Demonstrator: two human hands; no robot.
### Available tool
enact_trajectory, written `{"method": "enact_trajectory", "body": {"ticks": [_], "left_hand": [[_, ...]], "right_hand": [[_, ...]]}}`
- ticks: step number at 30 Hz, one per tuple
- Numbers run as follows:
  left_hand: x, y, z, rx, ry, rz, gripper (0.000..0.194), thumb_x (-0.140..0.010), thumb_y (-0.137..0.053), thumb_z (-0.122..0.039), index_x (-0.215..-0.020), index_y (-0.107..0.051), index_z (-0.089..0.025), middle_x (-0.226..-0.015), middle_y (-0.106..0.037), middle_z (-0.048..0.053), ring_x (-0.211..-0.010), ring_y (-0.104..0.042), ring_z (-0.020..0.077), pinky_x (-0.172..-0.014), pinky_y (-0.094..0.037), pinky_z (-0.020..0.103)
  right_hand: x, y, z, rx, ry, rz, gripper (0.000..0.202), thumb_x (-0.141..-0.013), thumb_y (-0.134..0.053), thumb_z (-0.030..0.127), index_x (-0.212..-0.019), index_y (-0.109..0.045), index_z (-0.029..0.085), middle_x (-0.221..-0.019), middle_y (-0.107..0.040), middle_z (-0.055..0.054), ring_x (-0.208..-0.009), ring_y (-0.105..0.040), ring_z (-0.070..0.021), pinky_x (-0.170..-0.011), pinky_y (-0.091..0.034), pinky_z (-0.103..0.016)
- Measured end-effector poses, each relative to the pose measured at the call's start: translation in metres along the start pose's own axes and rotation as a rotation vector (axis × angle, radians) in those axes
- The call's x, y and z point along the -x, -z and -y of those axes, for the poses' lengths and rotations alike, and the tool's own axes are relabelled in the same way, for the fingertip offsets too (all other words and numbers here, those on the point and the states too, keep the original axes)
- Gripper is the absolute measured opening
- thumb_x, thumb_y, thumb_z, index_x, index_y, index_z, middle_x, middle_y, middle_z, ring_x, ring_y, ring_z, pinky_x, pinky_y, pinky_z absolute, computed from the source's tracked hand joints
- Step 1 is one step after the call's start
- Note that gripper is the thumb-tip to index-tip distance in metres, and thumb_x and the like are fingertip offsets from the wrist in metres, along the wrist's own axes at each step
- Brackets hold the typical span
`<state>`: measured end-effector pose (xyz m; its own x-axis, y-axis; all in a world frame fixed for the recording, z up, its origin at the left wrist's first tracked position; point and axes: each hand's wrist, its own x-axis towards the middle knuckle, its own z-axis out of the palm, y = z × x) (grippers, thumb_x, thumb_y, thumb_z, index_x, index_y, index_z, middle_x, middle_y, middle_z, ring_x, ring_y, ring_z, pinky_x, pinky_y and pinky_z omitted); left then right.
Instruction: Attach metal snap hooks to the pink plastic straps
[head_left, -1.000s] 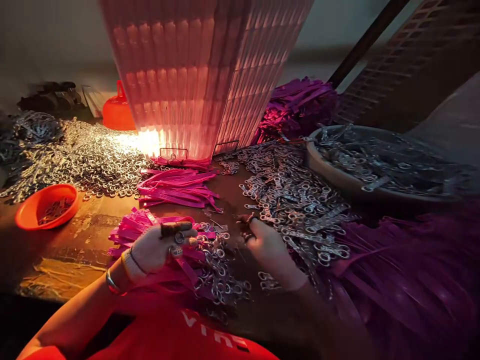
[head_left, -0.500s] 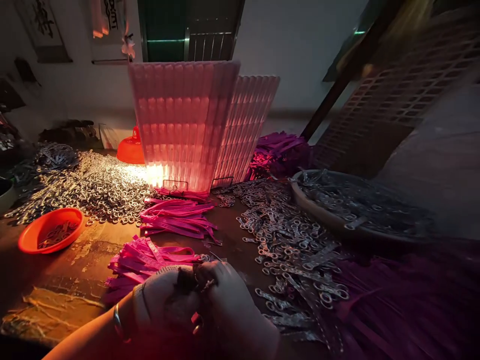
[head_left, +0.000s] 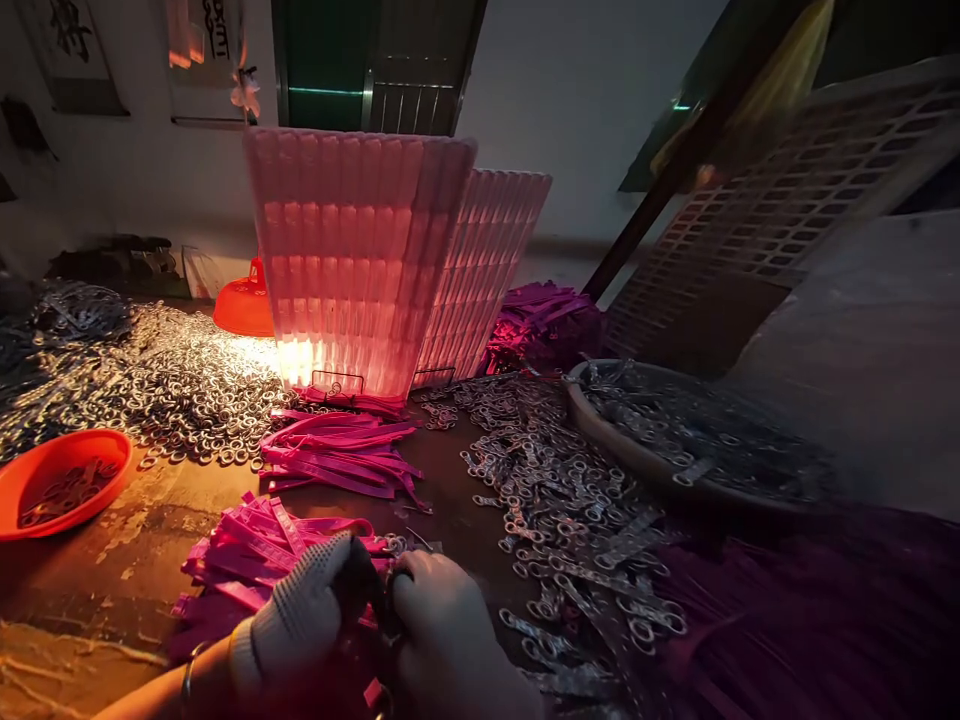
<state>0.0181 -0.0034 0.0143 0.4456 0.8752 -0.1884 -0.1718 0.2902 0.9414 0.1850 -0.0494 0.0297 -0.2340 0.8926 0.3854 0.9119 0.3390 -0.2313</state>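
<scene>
My left hand (head_left: 307,600) wears a pale knitted glove with dark fingertips. Its fingers are closed, close against my right hand (head_left: 442,610), which is also closed. Whatever the two hands pinch between them is dark and mostly hidden. Below them shows a small pink strap end (head_left: 373,690), with a glint of metal under it; whether it belongs to the held thing I cannot tell. A bundle of pink straps (head_left: 247,550) lies just behind and left of my left hand. Beyond it sits a second bundle of pink straps (head_left: 337,455).
Loose metal ring-ended pieces (head_left: 555,480) spread to the right, beside a wide basin (head_left: 600,420) full of similar ones. On the left are a red bowl (head_left: 112,490) and a lamplit metal heap (head_left: 187,390). Upright translucent panels (head_left: 352,250) stand behind; purple straps (head_left: 787,610) lie front right.
The view has shifted a little, so the table's contents sit further left and lower. My hands have drawn slightly apart at the wrists, with the fingers still together.
</scene>
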Motion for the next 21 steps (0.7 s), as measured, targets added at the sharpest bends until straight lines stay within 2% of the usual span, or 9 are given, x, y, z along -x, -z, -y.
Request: {"method": "enact_trajectory", "body": {"ticks": [3, 6, 8, 9, 11, 13, 15, 18, 21], "left_hand": [[-0.016, -0.001, -0.008, -0.036, 0.013, -0.11, 0.009, -0.073, -0.067, -0.023, -0.073, -0.058, -0.019, -0.066, -0.051, -0.002, -0.056, -0.043, 0.0094, -0.049, -0.034, 0.019], [-0.029, 0.0, -0.021, -0.064, 0.058, -0.157, 0.015, -0.077, -0.065, -0.03, -0.077, -0.054, -0.019, -0.061, -0.047, -0.005, -0.048, -0.039, 0.0062, -0.043, -0.029, 0.016], [-0.034, 0.001, -0.027, -0.065, 0.064, -0.144, 0.024, -0.079, -0.064, -0.041, -0.08, -0.054, -0.019, -0.055, -0.043, -0.007, -0.041, -0.034, 0.0049, -0.039, -0.024, 0.016], [-0.035, 0.002, -0.028, -0.055, 0.069, -0.129, 0.029, -0.08, -0.063, -0.047, -0.083, -0.055, -0.019, -0.052, -0.042, -0.008, -0.038, -0.03, 0.0046, -0.037, -0.021, 0.016], [-0.033, 0.004, -0.027, -0.024, 0.109, -0.101, 0.04, -0.079, -0.061, -0.057, -0.091, -0.057, -0.019, -0.05, -0.041, -0.009, -0.035, -0.026, 0.0043, -0.035, -0.017, 0.017], [-0.03, 0.005, -0.023, -0.013, 0.169, -0.083, 0.046, -0.077, -0.062, -0.061, -0.092, -0.059, -0.018, -0.05, -0.044, -0.008, -0.035, -0.027, 0.0041, -0.035, -0.017, 0.017], [-0.026, 0.003, -0.02, -0.024, 0.226, -0.053, 0.046, -0.077, -0.063, -0.061, -0.092, -0.06, -0.017, -0.051, -0.047, -0.007, -0.036, -0.031, 0.0043, -0.036, -0.018, 0.017], [-0.024, 0.0, -0.021, -0.057, 0.199, -0.025, 0.043, -0.08, -0.064, -0.058, -0.089, -0.064, -0.015, -0.053, -0.052, -0.005, -0.037, -0.033, 0.0042, -0.037, -0.018, 0.018], [-0.027, -0.001, -0.024, -0.041, 0.206, -0.009, 0.041, -0.084, -0.063, -0.054, -0.086, -0.067, -0.013, -0.051, -0.054, -0.003, -0.034, -0.029, 0.0037, -0.036, -0.015, 0.02]], "right_hand": [[-0.015, -0.009, 0.002, -0.039, -0.07, -0.034, 0.003, -0.07, -0.06, 0.017, -0.069, -0.062, 0.018, -0.075, -0.066, -0.008, -0.065, -0.053, -0.0189, -0.057, -0.03, -0.029], [-0.038, -0.015, -0.015, -0.304, -0.183, 0.14, 0.013, -0.084, -0.054, 0.018, -0.075, -0.063, 0.018, -0.07, -0.067, -0.001, -0.064, -0.055, -0.0147, -0.055, -0.032, -0.024], [-0.058, -0.02, -0.04, -0.333, -0.27, 0.206, 0.018, -0.091, -0.051, 0.021, -0.078, -0.065, 0.018, -0.072, -0.068, 0.0, -0.069, -0.059, -0.0143, -0.058, -0.036, -0.022], [-0.068, -0.024, -0.056, -0.273, -0.324, 0.195, 0.019, -0.092, -0.051, 0.021, -0.082, -0.066, 0.017, -0.077, -0.07, -0.001, -0.074, -0.061, -0.0153, -0.062, -0.039, -0.023], [-0.088, -0.034, -0.092, -0.183, -0.402, 0.162, 0.018, -0.09, -0.05, 0.013, -0.093, -0.068, 0.014, -0.098, -0.072, -0.009, -0.092, -0.063, -0.0191, -0.077, -0.042, -0.026], [-0.104, -0.047, -0.123, -0.154, -0.434, 0.181, 0.018, -0.089, -0.051, 0.009, -0.094, -0.068, 0.012, -0.115, -0.068, -0.015, -0.108, -0.06, -0.0214, -0.089, -0.042, -0.029], [-0.114, -0.061, -0.145, -0.15, -0.455, 0.231, 0.011, -0.089, -0.057, 0.014, -0.093, -0.068, 0.013, -0.117, -0.067, -0.012, -0.111, -0.059, -0.0213, -0.095, -0.043, -0.035], [-0.117, -0.069, -0.152, -0.159, -0.488, 0.281, 0.01, -0.089, -0.063, 0.022, -0.084, -0.067, 0.015, -0.106, -0.069, -0.01, -0.105, -0.061, -0.0223, -0.095, -0.045, -0.039], [-0.105, -0.051, -0.131, -0.196, -0.491, 0.273, 0.018, -0.089, -0.054, 0.019, -0.077, -0.066, 0.014, -0.1, -0.068, -0.014, -0.101, -0.061, -0.0234, -0.091, -0.045, -0.034]]}}
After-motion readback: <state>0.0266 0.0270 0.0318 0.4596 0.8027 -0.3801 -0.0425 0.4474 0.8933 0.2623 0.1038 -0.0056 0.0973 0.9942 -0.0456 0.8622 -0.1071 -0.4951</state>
